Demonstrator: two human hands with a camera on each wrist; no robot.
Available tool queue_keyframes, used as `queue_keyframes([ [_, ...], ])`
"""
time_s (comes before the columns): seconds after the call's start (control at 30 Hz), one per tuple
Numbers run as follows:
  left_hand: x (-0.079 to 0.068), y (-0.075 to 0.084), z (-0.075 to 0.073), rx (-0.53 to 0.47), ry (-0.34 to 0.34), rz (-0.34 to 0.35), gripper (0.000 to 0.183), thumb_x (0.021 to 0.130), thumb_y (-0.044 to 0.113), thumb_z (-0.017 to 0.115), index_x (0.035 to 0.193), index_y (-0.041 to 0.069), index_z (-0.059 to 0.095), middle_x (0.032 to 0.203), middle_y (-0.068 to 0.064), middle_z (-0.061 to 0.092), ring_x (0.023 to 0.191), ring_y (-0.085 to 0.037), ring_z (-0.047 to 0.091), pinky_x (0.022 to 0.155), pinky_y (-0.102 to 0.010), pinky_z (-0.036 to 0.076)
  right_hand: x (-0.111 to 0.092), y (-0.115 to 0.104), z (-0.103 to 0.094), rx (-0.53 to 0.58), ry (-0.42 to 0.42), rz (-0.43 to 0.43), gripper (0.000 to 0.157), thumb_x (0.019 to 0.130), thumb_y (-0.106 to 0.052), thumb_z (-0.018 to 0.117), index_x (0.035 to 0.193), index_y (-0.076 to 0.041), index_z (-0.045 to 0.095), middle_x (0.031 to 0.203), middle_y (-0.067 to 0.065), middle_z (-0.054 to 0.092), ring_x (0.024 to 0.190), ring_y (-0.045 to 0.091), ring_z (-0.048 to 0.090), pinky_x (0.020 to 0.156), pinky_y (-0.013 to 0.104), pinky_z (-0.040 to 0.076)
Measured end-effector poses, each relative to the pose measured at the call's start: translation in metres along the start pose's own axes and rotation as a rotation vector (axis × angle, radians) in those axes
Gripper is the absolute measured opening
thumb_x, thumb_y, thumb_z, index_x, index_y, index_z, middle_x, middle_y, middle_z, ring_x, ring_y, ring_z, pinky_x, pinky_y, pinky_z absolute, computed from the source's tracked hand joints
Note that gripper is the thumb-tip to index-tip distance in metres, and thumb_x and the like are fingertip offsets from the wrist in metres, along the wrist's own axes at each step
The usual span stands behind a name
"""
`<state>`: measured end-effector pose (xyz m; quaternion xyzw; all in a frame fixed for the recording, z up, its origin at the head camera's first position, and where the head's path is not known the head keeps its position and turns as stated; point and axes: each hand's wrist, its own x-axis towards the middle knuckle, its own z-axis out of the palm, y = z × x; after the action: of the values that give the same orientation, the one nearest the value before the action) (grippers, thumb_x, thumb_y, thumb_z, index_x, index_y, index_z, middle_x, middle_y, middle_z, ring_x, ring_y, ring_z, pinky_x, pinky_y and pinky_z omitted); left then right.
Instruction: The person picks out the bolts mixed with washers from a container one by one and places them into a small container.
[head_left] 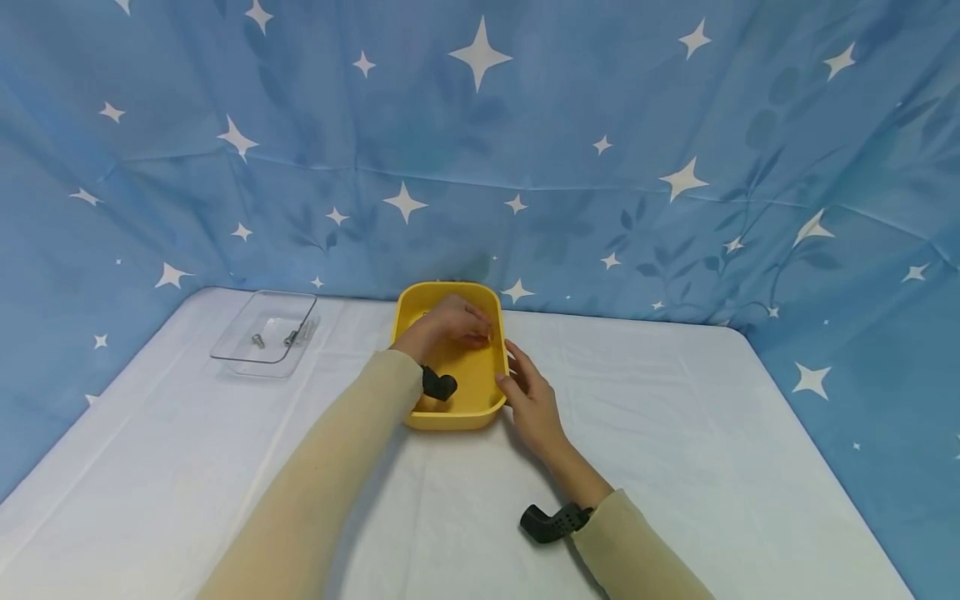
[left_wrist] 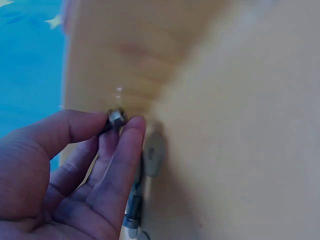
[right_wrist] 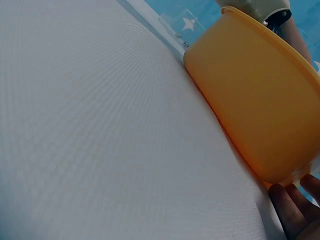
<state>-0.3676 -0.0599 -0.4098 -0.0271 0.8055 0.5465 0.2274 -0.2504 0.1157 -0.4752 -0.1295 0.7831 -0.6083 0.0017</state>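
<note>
My left hand [head_left: 459, 321] reaches into a yellow bin [head_left: 450, 422]. In the left wrist view, the thumb and fingers of that hand pinch a small metal bolt [left_wrist: 117, 118], its shiny faceted end showing. Below the fingertips on the bin floor lie a grey flat piece with a hole [left_wrist: 155, 155] and a threaded screw [left_wrist: 132, 206], partly hidden by the hand. Outside the bin, my right hand [head_left: 534, 408] touches its right wall, thumb near the rim and fingers lightly bent along the side.
A clear tray [head_left: 247, 360] with a few metal screws [head_left: 258, 341] stands at the table's back left. Behind the bin hangs a blue curtain [head_left: 450, 125] with white stars, meeting the white table's [head_left: 675, 467] back edge.
</note>
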Motion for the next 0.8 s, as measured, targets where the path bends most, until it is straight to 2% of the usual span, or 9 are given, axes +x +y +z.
queue_keyframes([
  [0.13, -0.001, -0.004, -0.006, -0.011, 0.009, 0.019, 0.028, 0.099, 0.01, 0.064, 0.123, -0.003, 0.07, 0.111, -0.021, 0.073, 0.095, -0.029, 0.075, 0.091, -0.035, 0.061, 0.0, -0.001, 0.001, 0.0, -0.005, -0.002, 0.055, 0.104, -0.018, 0.053, 0.157, -0.022, 0.039, 0.149, 0.018, 0.054, 0.129, 0.034, 0.061, 0.097, 0.044, 0.057],
  [0.3, -0.011, -0.003, -0.016, 0.104, 0.029, 0.058, 0.029, 0.099, 0.015, 0.063, 0.124, 0.001, 0.072, 0.112, -0.018, 0.075, 0.094, -0.025, 0.075, 0.089, -0.03, 0.06, 0.001, -0.001, 0.001, 0.003, -0.005, 0.003, 0.054, 0.104, -0.018, 0.053, 0.156, -0.022, 0.039, 0.15, 0.017, 0.054, 0.13, 0.033, 0.061, 0.098, 0.043, 0.058],
  [0.4, -0.02, -0.001, -0.021, 0.134, 0.031, 0.073, 0.029, 0.1, 0.015, 0.062, 0.123, 0.001, 0.072, 0.114, -0.018, 0.074, 0.095, -0.027, 0.073, 0.092, -0.033, 0.059, 0.001, -0.001, 0.0, 0.02, -0.005, 0.002, 0.054, 0.104, -0.018, 0.052, 0.157, -0.02, 0.039, 0.151, 0.019, 0.053, 0.131, 0.035, 0.06, 0.098, 0.045, 0.057],
  [0.53, -0.027, 0.001, -0.025, 0.102, 0.026, 0.071, 0.029, 0.099, 0.015, 0.063, 0.122, -0.001, 0.072, 0.118, -0.02, 0.072, 0.103, -0.034, 0.069, 0.099, -0.04, 0.057, 0.0, -0.001, 0.0, 0.025, -0.001, 0.012, 0.054, 0.105, -0.018, 0.052, 0.157, -0.019, 0.039, 0.151, 0.019, 0.052, 0.132, 0.035, 0.059, 0.1, 0.047, 0.056],
  [0.63, -0.032, 0.0, -0.028, 0.066, 0.025, 0.068, 0.031, 0.098, 0.014, 0.065, 0.125, -0.001, 0.071, 0.122, -0.021, 0.071, 0.11, -0.038, 0.067, 0.103, -0.042, 0.055, 0.0, -0.001, 0.0, 0.015, 0.0, 0.022, 0.054, 0.105, -0.019, 0.052, 0.156, -0.022, 0.039, 0.151, 0.017, 0.052, 0.132, 0.033, 0.06, 0.099, 0.045, 0.057],
  [0.8, -0.04, -0.003, -0.034, -0.011, 0.042, 0.073, 0.034, 0.096, 0.008, 0.067, 0.128, -0.002, 0.068, 0.127, -0.021, 0.07, 0.113, -0.035, 0.07, 0.101, -0.043, 0.056, 0.001, 0.0, 0.0, 0.004, 0.005, 0.015, 0.053, 0.104, -0.019, 0.052, 0.156, -0.024, 0.039, 0.15, 0.017, 0.054, 0.129, 0.033, 0.061, 0.097, 0.044, 0.058],
])
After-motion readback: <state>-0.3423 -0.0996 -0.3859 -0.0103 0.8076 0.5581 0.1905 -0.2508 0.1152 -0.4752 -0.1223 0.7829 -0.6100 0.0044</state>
